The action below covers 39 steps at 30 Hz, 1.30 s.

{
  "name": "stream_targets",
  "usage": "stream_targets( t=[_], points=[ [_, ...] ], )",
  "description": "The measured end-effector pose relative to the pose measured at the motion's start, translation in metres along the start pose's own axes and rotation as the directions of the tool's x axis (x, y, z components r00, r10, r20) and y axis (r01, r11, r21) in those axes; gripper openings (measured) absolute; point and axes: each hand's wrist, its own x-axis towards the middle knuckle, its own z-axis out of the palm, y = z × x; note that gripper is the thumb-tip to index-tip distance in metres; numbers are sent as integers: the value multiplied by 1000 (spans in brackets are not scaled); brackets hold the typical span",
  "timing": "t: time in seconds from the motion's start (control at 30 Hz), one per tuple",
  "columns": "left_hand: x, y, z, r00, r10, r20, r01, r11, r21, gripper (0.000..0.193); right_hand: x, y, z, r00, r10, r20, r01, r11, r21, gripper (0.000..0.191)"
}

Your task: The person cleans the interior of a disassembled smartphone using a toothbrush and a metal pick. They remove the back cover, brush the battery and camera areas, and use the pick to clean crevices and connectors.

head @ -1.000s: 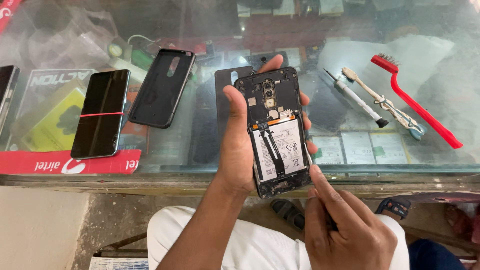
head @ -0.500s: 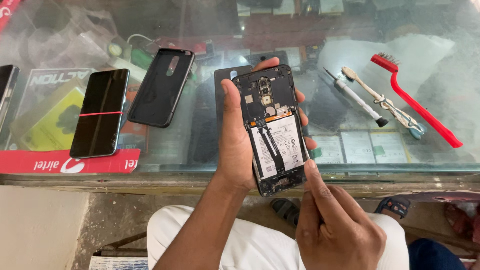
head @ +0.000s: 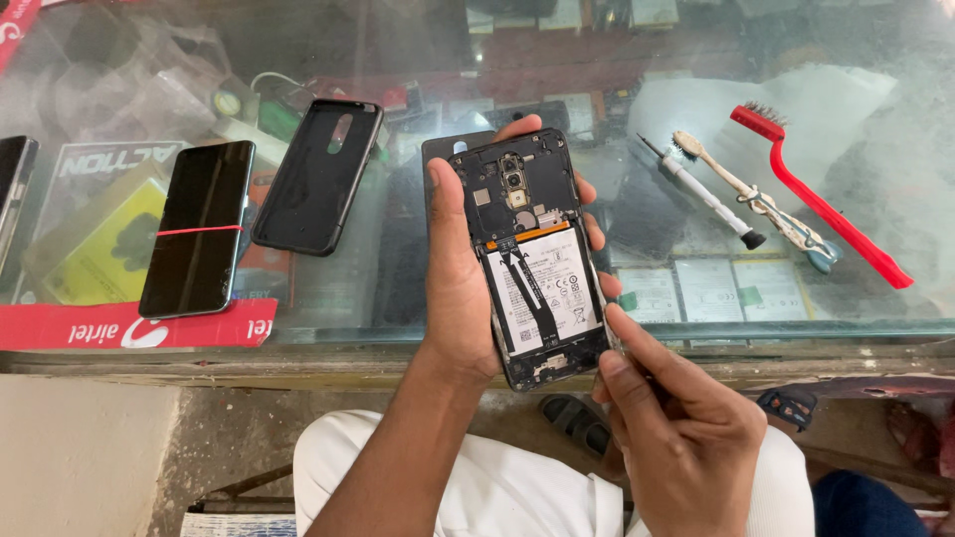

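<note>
Head view: left hand (head: 463, 288) grip closed on opened phone (head: 537, 254), white battery exposed.

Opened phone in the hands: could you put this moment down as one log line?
left hand: holds opened phone, back off | right hand: fingertips at phone's lower right edge | glass counter: black case, red brush

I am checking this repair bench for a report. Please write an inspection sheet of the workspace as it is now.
Surface: glass counter, dusty, goods visible beneath.
Job's things: opened phone, back cover off, battery and flex cable exposed.
Clutter: black phone case; phone with red band; screwdriver; toothbrush; red brush.
Grippers: left hand holds the opened phone; right hand, fingertips at its lower right edge.
Cables: white cable under the glass.
Surroundings: sandals on the floor.
</note>
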Motion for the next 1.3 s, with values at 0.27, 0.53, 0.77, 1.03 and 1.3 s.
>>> stream_targets(
  t=[0.27, 0.53, 0.77, 1.03, 1.3],
  points=[
    [0, -2, -2, 1000, -9, 18, 10, 1000, -29, 67, -7, -10, 4, 947, -322, -5, 287, 848, -445, 36],
    [-4, -3, -1, 1000, -9, 8, 9, 999, -37, 68, -13, -19, -3, 951, -306, 32, 278, 810, -517, 40],
    [-2, -2, 1, 1000, -15, 8, 15, 999, -37, 68, -12, -15, 6, 921, -389, 18, 337, 772, -539, 37],
    [-2, -2, 1, 1000, -24, 5, 24, 999, -29, 69, -16, -13, 4, 908, -419, 33, 364, 745, -559, 39],
    [2, 0, -2, 1000, 18, 17, -18, 1000, -26, 67, -12, -14, 8, 900, -432, 51, 384, 735, -559, 38]
  ],
)
